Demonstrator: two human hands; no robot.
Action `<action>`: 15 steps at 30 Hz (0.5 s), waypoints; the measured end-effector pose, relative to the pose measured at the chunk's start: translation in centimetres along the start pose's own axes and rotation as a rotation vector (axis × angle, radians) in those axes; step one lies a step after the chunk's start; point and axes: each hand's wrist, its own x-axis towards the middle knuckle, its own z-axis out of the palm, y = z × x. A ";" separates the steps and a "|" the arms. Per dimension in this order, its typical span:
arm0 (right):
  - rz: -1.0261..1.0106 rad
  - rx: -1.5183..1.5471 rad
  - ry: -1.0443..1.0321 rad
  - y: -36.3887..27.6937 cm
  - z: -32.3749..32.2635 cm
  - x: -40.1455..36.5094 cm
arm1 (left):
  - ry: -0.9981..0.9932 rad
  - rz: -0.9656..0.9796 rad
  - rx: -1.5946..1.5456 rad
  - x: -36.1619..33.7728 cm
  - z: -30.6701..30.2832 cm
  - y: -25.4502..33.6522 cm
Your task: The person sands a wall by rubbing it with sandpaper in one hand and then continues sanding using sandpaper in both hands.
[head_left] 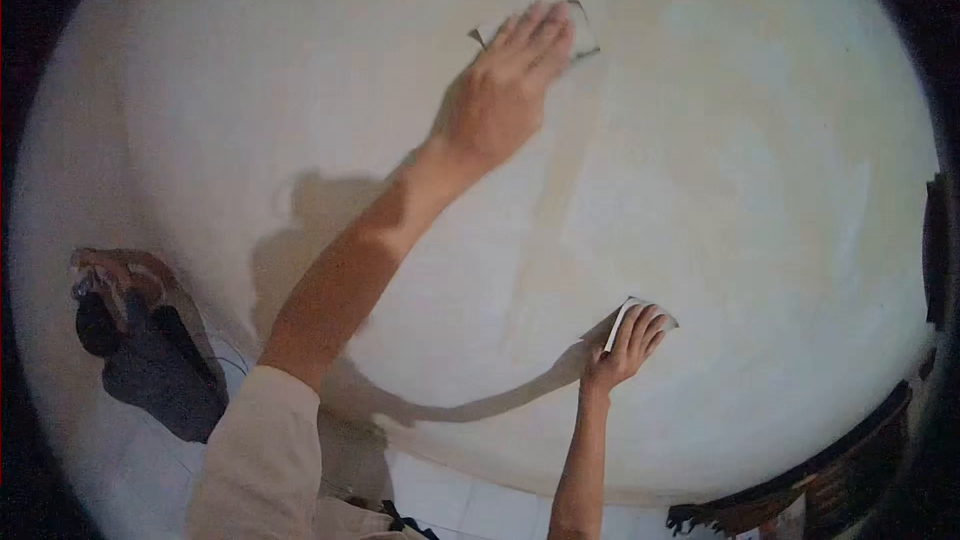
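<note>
High on the pale wall (700,170), my left hand (510,85) presses a sheet of sandpaper (583,30) flat against the surface. Its fingers lie long over the sheet's light backing, and dark corners stick out on both sides. The fingertips are slightly blurred. Lower and to the right, my right hand (628,345) holds a second piece of sandpaper (622,323) against the same wall, fingers bent over it. The grit sides of both sheets are mostly hidden. Faint yellowish and whitish patches run across the wall.
At the far left another person (155,370) in dark clothing faces the wall with arms raised. A dark brown fringed item (830,480) lies at the lower right, below the wall. White floor tiles (440,490) show along the bottom. A dark object (936,250) stands at the right edge.
</note>
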 end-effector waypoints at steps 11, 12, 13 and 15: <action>-0.015 0.011 0.098 0.3 1.0 -0.3 | -0.134 0.082 0.018 -1.0 0.9 3.1; 0.019 0.001 0.111 0.2 1.0 -0.3 | -0.142 0.113 -0.001 -0.8 1.3 4.1; 0.029 0.009 0.076 0.1 0.9 -0.3 | -0.190 0.170 -0.038 -0.6 1.5 5.1; 0.012 0.008 0.020 0.7 0.7 -0.9 | -0.233 0.226 -0.083 0.0 1.9 5.4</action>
